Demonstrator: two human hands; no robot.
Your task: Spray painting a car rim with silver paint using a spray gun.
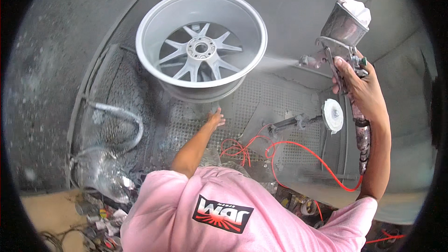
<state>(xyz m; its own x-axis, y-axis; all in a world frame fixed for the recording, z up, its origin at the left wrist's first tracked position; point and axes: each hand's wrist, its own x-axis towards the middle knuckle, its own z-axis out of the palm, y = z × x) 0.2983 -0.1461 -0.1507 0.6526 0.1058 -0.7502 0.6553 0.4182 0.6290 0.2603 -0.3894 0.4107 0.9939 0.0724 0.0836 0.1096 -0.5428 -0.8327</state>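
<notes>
My right hand (361, 81) grips a spray gun (326, 58) by its handle, fingers wrapped round the trigger area. White cloth or paper (357, 10) covers the top of the gun's metal cup. From the nozzle a pale mist streams left onto the outer side of a silver-grey wheel rim (143, 42). The rim is raised off the floor, tilted so its open barrel and split spokes show; its support is hidden. Just below the rim is my left hand (216, 118), fingers stretched out and apart, holding nothing I can see.
A red air hose (317, 156) loops from the gun across the perforated floor grating (186, 121). Right of the grating a stand (287, 123) carries a round white disc (332, 115). Cluttered cans and scraps (100, 219) lie lower left, beside clear plastic sheeting (102, 172).
</notes>
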